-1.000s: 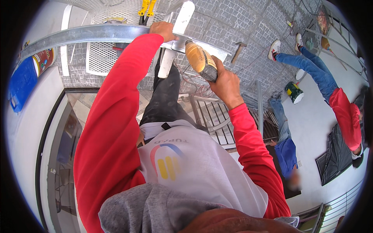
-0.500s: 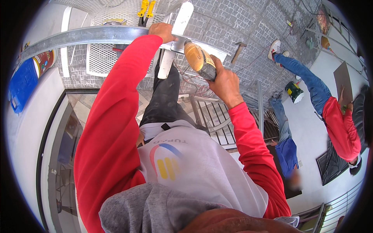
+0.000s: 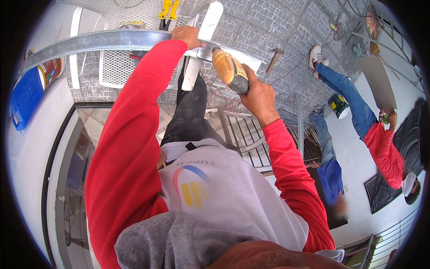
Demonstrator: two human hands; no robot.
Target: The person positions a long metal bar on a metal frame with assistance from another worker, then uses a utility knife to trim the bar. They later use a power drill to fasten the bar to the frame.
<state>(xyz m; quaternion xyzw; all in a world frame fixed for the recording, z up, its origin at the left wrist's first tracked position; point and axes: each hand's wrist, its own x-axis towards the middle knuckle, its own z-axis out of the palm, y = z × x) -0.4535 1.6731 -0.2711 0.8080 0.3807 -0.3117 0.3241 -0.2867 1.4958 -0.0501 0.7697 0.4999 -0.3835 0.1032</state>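
My left hand (image 3: 187,36) is closed around a long galvanized metal channel (image 3: 121,41), which runs from the far left to the middle. The channel lies across the white arm (image 3: 192,74) of a mesh chair. In my right hand (image 3: 260,99) is a yellow and black power drill (image 3: 230,69), my fingers wrapped round its rear end. The drill's nose meets the channel just right of my left hand; its tip is too small to make out.
Yellow-handled cutters (image 3: 167,13) rest on the white mesh chair (image 3: 114,74). A hammer (image 3: 274,61) lies on the paving beyond the channel's right end. A blue container (image 3: 27,98) stands at left. On the right are a green paint bucket (image 3: 339,106), a co-worker (image 3: 380,145) carrying a board (image 3: 378,83), and another person (image 3: 329,179).
My hands, the drill and the channel have hardly moved. On the right, the co-worker in red has stepped and shifted the board.
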